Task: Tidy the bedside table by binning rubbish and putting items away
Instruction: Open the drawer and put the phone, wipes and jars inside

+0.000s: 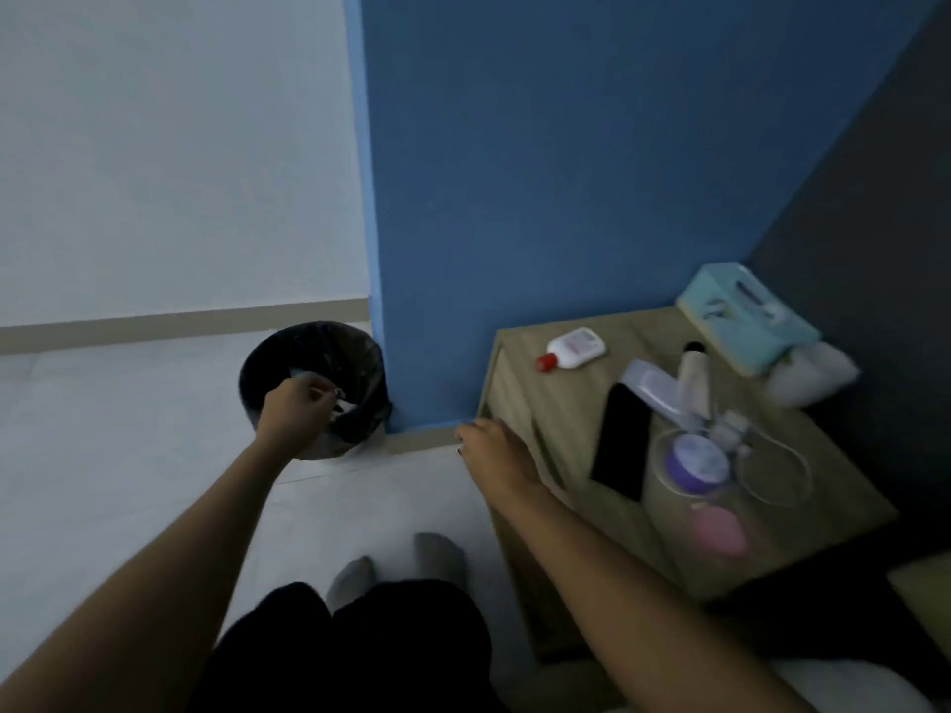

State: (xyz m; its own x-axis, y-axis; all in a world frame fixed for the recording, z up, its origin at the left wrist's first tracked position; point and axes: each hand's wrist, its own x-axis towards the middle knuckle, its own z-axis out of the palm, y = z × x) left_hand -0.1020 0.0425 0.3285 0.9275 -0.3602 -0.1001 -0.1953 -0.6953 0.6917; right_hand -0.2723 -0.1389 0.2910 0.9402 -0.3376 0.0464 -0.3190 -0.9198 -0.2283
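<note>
The table (pixel 561 419) fills the right, against the blue wall. At its 9 o'clock the bin (pixel 314 388), black-lined, stands on the floor. The phone (pixel 620 440) lies flat mid-table, long axis running 12 to 6. The bottle (pixel 571 348) lies flat, red cap pointing to 8. The left hand (pixel 296 409) hovers over the bin, fingers curled; whether they grip anything is unclear. The right hand (pixel 496 452) rests loosely open at the table's near-left corner.

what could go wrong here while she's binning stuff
The left hand holds something small over the bin, off toward its near rim, so a drop might miss onto the floor. The right hand is at the table corner; reaching in without looking could knock the phone or snag the cable.
</note>
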